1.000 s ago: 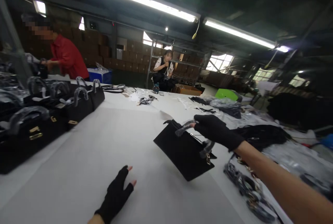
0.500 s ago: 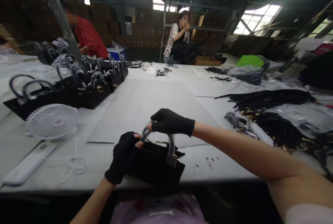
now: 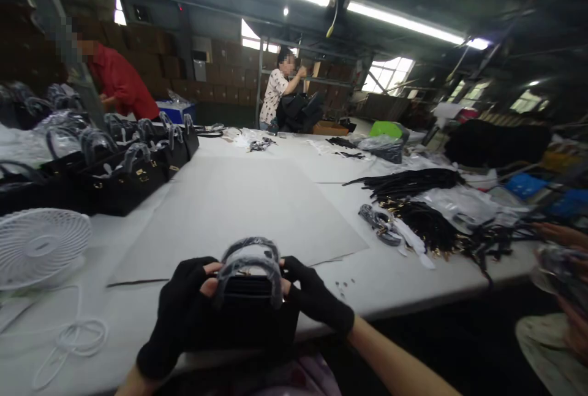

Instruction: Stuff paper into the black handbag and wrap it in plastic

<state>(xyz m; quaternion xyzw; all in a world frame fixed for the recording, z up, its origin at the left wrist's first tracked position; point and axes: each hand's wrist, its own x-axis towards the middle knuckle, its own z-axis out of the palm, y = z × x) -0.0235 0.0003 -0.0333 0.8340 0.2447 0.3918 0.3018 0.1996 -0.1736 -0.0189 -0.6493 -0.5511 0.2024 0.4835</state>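
Note:
A small black handbag (image 3: pixel 250 316) stands upright at the near edge of the white table (image 3: pixel 239 200). Its two handles (image 3: pixel 250 261) are wrapped in clear plastic. My left hand (image 3: pixel 179 310), in a black fingerless glove, grips the bag's left side. My right hand (image 3: pixel 315 298), gloved the same way, grips its right side. Both thumbs rest near the base of the handles.
Rows of finished black handbags (image 3: pixel 124 169) line the table's left. A white fan (image 3: pixel 39 243) and coiled cable (image 3: pixel 73 341) lie near left. Black straps (image 3: pixel 408 181) and metal hardware (image 3: pixel 381 227) pile up at right. Two people work at the far end; another person's hands (image 3: pixel 558 255) show at right.
My right hand carried the bag from mid-table to the near edge. My left hand took hold of it, and both hands now hold it upright by its sides.

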